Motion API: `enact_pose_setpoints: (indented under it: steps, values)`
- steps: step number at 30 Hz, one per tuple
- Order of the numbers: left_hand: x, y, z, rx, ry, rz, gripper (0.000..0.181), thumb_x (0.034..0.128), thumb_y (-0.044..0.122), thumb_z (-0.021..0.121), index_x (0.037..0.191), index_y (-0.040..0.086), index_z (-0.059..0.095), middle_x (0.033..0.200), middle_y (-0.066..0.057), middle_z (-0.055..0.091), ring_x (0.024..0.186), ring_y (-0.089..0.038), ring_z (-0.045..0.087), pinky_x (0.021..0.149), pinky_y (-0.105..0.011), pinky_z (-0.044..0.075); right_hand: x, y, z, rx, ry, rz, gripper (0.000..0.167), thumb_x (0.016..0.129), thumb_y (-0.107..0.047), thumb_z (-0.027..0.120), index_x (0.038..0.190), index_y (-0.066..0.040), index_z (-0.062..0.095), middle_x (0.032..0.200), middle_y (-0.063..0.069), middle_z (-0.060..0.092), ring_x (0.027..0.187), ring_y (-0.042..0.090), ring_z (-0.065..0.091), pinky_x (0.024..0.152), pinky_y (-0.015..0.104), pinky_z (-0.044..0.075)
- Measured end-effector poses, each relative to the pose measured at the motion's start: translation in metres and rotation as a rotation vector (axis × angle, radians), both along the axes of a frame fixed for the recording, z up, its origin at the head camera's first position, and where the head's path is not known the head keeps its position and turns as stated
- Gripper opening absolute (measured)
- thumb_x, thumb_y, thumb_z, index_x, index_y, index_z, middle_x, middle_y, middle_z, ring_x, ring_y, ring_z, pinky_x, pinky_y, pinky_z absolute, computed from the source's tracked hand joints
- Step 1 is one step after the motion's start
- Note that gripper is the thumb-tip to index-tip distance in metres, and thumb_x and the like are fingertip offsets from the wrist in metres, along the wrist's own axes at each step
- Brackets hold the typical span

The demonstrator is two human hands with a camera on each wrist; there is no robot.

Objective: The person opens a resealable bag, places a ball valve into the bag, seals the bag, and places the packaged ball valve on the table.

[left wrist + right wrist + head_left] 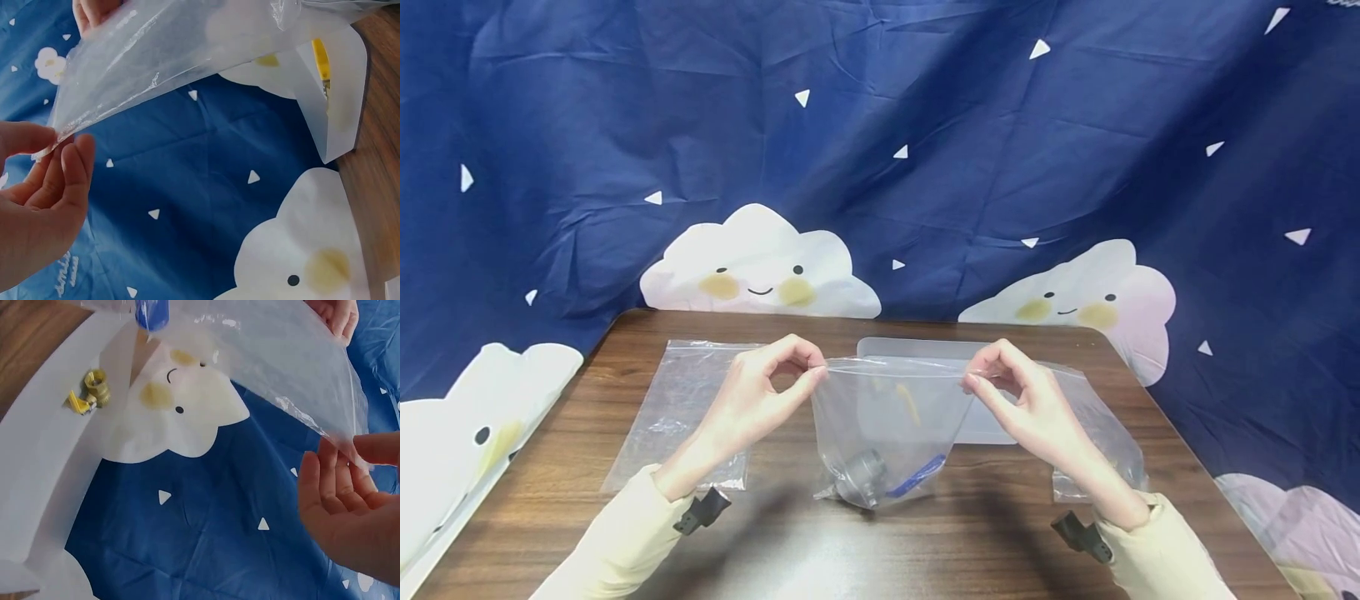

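A clear zip-lock bag [887,417] hangs upright over the table, stretched between both hands. My left hand [767,387] pinches its left top corner between thumb and fingers. At the right top corner, my right hand [1026,404] pinches the same zip edge. A grey metal part [861,475] lies in the bag's bottom left, its exact kind unclear through the plastic. Beside it inside is a long blue piece [917,477], whose rounded end shows in the right wrist view. Whether the zip is sealed I cannot tell.
Behind the bag stands a whitish tray [940,348]. A brass fitting [97,387] with a yellow handle [320,59] lies in it. One flat clear bag [685,400] lies on the table [970,550] at left, another bag [1101,425] at right. A blue cloth [925,75] hangs behind.
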State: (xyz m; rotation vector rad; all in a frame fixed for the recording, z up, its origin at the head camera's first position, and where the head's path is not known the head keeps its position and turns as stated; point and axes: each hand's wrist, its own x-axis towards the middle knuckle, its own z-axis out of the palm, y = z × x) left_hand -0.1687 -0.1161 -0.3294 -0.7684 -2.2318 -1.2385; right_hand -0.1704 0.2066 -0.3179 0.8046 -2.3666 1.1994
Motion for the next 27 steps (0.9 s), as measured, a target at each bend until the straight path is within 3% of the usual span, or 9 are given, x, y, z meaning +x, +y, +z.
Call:
enact_pose_setpoints:
  steps: [4,12,21,27]
  values:
    - [-0.001,0.004,0.000,0.011,0.016,-0.017,0.009,0.0875,0.002,0.070,0.089,0.011,0.066,0.082,0.003,0.071,0.073,-0.001,0.063,0.071,-0.018,0.056,-0.002,-0.003,-0.004,0.009,0.006,-0.003,0.015,0.088,-0.001,0.071,0.100,-0.010,0.066,0.088,0.002,0.070,0.084,-0.001,0.064,0.083,0.011,0.053]
    - [-0.002,0.012,-0.004,0.003,0.050,-0.040,0.010,0.0850,0.009,0.075,0.092,0.014,0.071,0.084,0.004,0.072,0.073,-0.002,0.063,0.070,-0.020,0.057,-0.002,-0.006,-0.007,0.008,0.119,-0.014,0.017,0.086,0.001,0.072,0.090,-0.016,0.071,0.086,-0.003,0.068,0.080,-0.001,0.060,0.075,0.011,0.048]
    - [-0.002,0.014,-0.004,0.004,0.103,-0.012,0.010,0.0833,0.005,0.076,0.086,0.014,0.071,0.080,0.005,0.070,0.073,-0.001,0.059,0.069,-0.019,0.056,-0.001,-0.010,-0.007,0.017,0.087,0.014,0.016,0.087,-0.003,0.072,0.093,-0.017,0.069,0.086,-0.003,0.068,0.084,0.000,0.061,0.082,0.011,0.050]
    - [-0.003,0.014,-0.005,0.004,0.085,-0.021,0.009,0.0853,0.006,0.074,0.088,0.015,0.071,0.083,0.005,0.071,0.075,-0.002,0.061,0.071,-0.021,0.057,-0.002,-0.015,-0.007,0.023,0.189,0.023,0.019,0.083,-0.001,0.076,0.090,-0.019,0.072,0.081,-0.007,0.066,0.079,0.002,0.054,0.074,0.015,0.044]
